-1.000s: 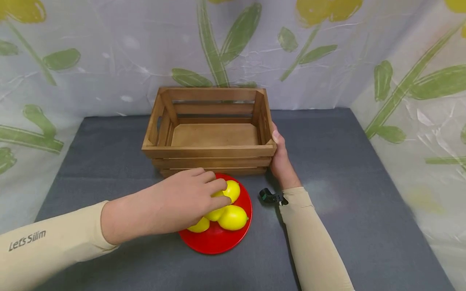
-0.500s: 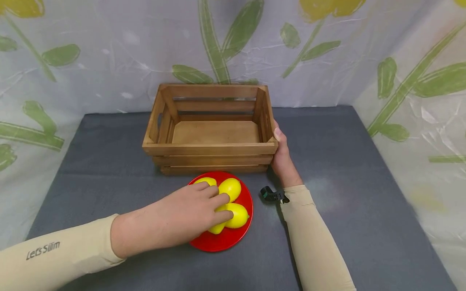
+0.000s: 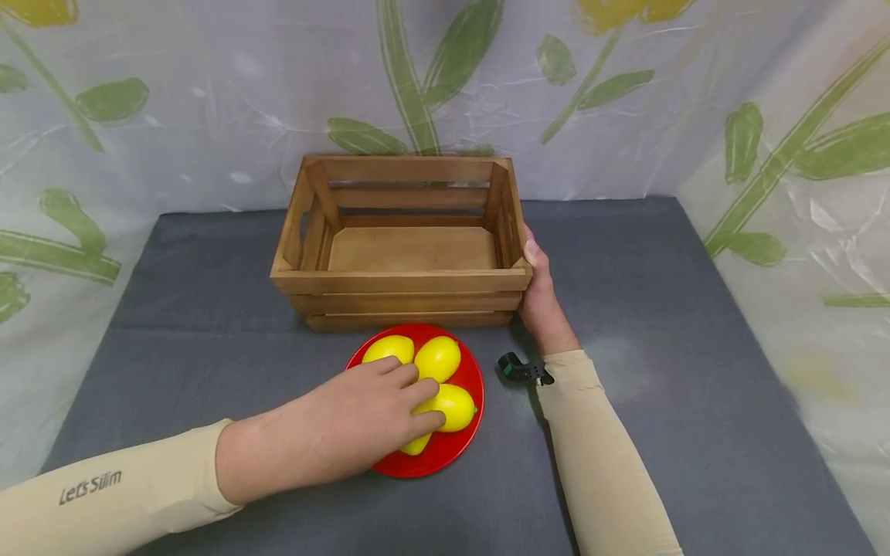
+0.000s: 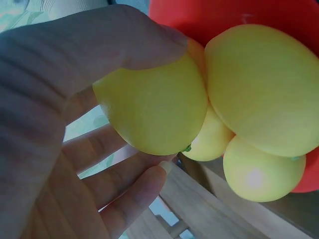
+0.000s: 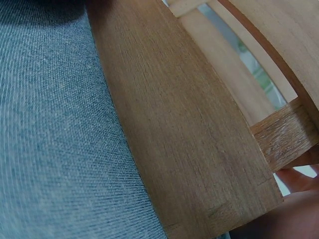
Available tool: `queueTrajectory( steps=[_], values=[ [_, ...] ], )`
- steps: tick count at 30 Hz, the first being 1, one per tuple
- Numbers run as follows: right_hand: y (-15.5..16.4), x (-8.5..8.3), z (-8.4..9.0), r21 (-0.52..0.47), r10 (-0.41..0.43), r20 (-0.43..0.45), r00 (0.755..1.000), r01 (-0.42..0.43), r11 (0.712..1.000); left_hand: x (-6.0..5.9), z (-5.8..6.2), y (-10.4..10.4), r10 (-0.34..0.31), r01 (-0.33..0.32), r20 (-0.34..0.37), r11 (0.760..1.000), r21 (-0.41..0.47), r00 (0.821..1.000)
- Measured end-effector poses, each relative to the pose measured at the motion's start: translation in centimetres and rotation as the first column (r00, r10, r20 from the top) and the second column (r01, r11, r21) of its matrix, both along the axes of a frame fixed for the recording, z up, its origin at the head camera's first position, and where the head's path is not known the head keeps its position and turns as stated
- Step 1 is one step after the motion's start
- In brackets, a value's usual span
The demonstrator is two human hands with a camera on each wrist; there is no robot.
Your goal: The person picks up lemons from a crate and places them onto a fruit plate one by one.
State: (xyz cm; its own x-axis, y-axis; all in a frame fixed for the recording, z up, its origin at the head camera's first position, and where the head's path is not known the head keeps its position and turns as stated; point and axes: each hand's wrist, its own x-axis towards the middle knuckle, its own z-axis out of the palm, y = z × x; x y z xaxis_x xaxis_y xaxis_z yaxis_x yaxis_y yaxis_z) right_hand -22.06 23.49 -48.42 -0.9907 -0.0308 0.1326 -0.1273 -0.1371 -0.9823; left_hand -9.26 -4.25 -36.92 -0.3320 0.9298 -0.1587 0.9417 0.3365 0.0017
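Observation:
A red plate point(image 3: 448, 455) holds several yellow lemons, among them one at the back left point(image 3: 388, 349) and one at the back right point(image 3: 438, 358). My left hand point(image 3: 420, 401) lies over the near ones. In the left wrist view its thumb point(image 4: 124, 35) and fingers point(image 4: 129, 189) curl round one lemon point(image 4: 154, 104). Just behind the plate stands an empty wooden crate point(image 3: 399, 283). My right hand point(image 3: 538, 297) holds the crate's right end, thumb up at the front corner. The right wrist view is filled by the crate's side slats point(image 5: 184, 134).
Everything sits on a grey cloth-covered table point(image 3: 660, 309) with bare cloth to the left and right. A pale floral plastic sheet point(image 3: 208, 100) hangs close behind the crate and along the right side. A small black camera mount point(image 3: 518, 369) sits at my right wrist.
My left hand slid back toward me across the plate, uncovering the two far lemons and settling on the near ones. The right hand and the crate stayed where they were.

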Motion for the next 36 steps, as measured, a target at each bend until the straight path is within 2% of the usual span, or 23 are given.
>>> queueTrajectory(
  steps=[6,14,28,36],
  values=[
    [0.1,0.2,0.0,0.005,-0.008,0.009,1.000,0.008,1.000,0.4,-0.5,0.0,-0.020,0.020,-0.029,1.000,-0.002,0.999],
    [0.1,-0.1,0.1,0.025,-0.010,0.011,1.000,0.010,1.000,0.7,-1.2,-0.1,-0.039,0.042,-0.070,0.998,0.041,0.997],
    [0.0,-0.3,0.1,0.038,-0.020,0.024,1.000,0.019,0.999,1.2,-2.5,-0.1,-0.007,0.008,-0.014,0.999,0.040,1.000],
    [-0.2,-0.3,0.3,0.035,-0.030,0.031,0.999,0.029,0.999,1.2,-3.0,0.0,-0.004,0.004,0.015,1.000,0.005,1.000]
  ],
)
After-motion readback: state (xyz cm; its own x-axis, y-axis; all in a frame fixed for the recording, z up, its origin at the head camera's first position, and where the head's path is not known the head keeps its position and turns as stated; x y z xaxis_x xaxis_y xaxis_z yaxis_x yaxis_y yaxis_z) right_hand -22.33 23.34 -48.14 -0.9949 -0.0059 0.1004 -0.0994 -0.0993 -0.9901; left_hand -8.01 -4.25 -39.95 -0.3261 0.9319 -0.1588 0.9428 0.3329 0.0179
